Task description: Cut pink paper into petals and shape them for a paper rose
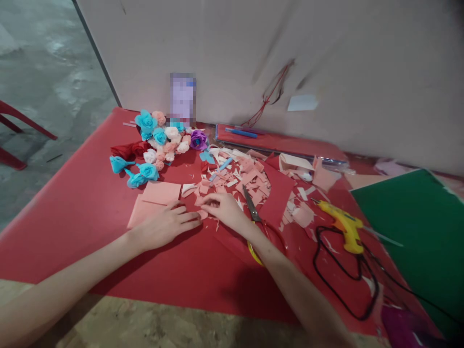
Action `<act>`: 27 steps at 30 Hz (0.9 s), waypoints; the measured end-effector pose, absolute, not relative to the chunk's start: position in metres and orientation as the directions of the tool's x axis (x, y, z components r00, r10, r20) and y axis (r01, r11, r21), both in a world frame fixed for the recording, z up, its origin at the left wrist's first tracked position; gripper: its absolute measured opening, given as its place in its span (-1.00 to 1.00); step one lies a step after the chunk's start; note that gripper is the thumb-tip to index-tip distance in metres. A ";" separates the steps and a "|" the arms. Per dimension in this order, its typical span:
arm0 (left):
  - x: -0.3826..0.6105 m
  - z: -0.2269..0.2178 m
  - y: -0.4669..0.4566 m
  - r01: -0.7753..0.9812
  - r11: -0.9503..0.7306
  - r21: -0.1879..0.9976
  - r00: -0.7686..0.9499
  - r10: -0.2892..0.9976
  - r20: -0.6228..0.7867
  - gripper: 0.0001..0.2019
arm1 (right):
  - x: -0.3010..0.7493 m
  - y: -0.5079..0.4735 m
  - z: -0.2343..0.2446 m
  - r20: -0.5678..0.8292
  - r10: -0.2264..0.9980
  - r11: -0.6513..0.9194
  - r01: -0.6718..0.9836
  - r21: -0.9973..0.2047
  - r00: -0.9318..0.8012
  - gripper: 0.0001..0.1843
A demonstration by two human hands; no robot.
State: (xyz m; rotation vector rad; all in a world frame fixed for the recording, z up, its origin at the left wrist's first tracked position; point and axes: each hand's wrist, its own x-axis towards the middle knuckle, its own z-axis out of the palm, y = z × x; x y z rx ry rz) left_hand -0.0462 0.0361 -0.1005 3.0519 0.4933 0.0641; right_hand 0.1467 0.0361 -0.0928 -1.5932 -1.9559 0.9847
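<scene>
My left hand (168, 224) lies palm down with its fingers stretched out. It rests by the lower edge of the folded pink paper pieces (161, 192), and its fingertips reach toward a small pink scrap. Close beside it, my right hand (224, 210) has its thumb and fingers drawn together at the near edge of a heap of pink paper scraps (253, 179). Anything between those fingers is too small to make out. Scissors (253, 205) with red and yellow handles lie next to my right hand, partly under the forearm.
Blue, white, pink, red and purple paper flowers (159, 137) cluster at the back left. A yellow glue gun (342, 224) with a black cord lies right, beside a green sheet (413, 232). A blue pen (241, 133) sits on a red packet near the wall. A screen (182, 96) leans there.
</scene>
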 end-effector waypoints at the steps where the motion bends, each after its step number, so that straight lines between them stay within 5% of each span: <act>1: -0.046 -0.101 0.036 0.316 -0.947 0.053 0.947 0.318 0.034 -0.61 | 0.148 0.038 -0.093 -0.079 0.970 0.099 0.671 -0.735 -0.230 -0.93; 11: -0.045 -0.101 0.035 0.329 -0.944 0.011 0.944 0.329 0.018 -0.60 | 0.148 0.046 -0.112 0.096 0.981 0.191 0.799 -0.571 -0.166 -0.89; 27: -0.045 -0.101 0.036 0.318 -0.948 0.016 0.947 0.318 0.040 -0.67 | 0.154 0.046 -0.095 0.059 0.959 0.256 0.756 -0.602 -0.278 -0.89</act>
